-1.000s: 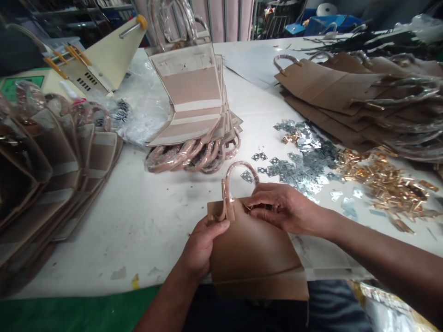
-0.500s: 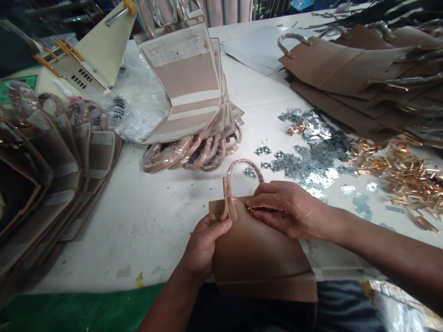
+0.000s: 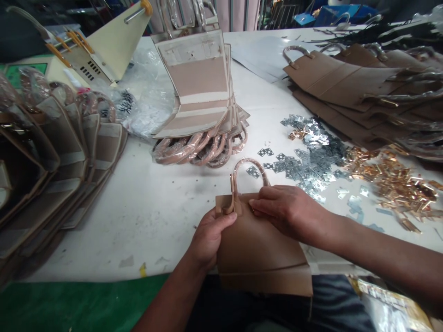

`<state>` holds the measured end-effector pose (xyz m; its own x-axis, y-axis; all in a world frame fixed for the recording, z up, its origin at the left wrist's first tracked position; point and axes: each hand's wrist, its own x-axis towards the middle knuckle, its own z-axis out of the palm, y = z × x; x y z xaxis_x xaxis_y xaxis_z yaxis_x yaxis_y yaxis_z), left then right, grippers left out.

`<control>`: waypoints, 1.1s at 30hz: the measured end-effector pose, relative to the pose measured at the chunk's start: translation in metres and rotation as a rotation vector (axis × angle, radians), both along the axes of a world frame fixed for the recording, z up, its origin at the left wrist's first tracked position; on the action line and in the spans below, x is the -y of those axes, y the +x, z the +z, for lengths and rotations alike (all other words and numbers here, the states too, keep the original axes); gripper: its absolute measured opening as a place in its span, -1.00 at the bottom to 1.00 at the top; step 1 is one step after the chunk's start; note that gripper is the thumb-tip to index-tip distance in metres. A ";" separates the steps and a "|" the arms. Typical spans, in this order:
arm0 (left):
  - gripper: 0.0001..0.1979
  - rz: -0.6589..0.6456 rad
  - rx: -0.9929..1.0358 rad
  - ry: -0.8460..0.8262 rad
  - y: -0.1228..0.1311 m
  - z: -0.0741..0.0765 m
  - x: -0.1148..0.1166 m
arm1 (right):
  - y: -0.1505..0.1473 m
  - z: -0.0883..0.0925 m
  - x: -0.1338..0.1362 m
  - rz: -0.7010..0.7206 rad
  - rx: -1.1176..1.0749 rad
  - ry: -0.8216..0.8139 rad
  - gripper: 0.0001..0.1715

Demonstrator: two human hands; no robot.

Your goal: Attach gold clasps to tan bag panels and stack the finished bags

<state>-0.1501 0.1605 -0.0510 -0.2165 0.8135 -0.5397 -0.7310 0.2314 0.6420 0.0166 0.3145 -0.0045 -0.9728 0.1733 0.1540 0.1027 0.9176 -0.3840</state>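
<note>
Bag panel [image 3: 259,249] of brown leatherette lies face up at the near edge of the white table [image 3: 155,207], its lower fold hanging over the edge toward the person's lap.

Around it are 3 stacks of similar panels: a dark, fanned one on the left [image 3: 51,152], a brown one at the far right [image 3: 363,92], and a paler pile in the middle [image 3: 199,87] with its wrapped handles facing the person. A cream machine [image 3: 100,50] stands behind crumpled plastic bags [image 3: 141,101].

By its look, the panel is light and fairly stiff. It should stay flat when lifted but bend along its creases, and its smooth face could slide on the table. The firmest hold seems to be the top edge beside the handle tabs, not the loose lower flap.

The left hand [image 3: 209,235] clasps the top left corner there, thumb on top against the tab and fingers underneath. The right hand [image 3: 287,210] rests palm down on the top edge at the handle's other end, fingers bent and pressing. I cannot tell whether it pinches anything small beneath them.

The curved handle [image 3: 247,166] stands upright from the top edge. It is wrapped in clear film, so it is probably slippery to hold.

Beyond the right hand lie scattered silver plates [image 3: 311,157] and, further right, a heap of gold clasps [image 3: 391,177].
</note>
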 end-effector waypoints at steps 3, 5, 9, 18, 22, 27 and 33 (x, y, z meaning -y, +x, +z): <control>-0.61 0.000 -0.008 0.018 0.000 -0.001 0.000 | -0.003 -0.002 0.006 -0.044 0.002 0.090 -0.65; -0.62 -0.003 -0.019 0.037 0.000 -0.002 0.000 | -0.005 -0.003 0.009 -0.084 0.005 0.093 -0.65; -0.65 -0.027 -0.051 0.075 0.001 -0.003 0.002 | -0.004 0.000 0.012 -0.133 0.034 0.028 -0.63; -0.65 -0.058 -0.075 0.111 0.003 0.000 0.006 | 0.000 0.014 0.014 -0.070 0.164 0.125 -0.70; -0.66 -0.068 -0.115 0.146 0.003 -0.001 0.007 | -0.006 0.010 0.023 -0.108 0.212 0.250 -0.73; -0.66 -0.068 -0.179 0.178 0.003 -0.005 0.009 | -0.009 0.009 0.029 -0.124 0.236 0.303 -0.74; -0.66 -0.067 -0.168 0.185 0.005 0.003 0.010 | -0.014 0.030 0.011 0.009 0.314 0.201 -0.80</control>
<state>-0.1454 0.1504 -0.0479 -0.2324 0.9109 -0.3410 -0.5973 0.1430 0.7892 0.0025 0.3030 0.0254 -0.9793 0.1608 -0.1226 0.1782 0.9729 -0.1473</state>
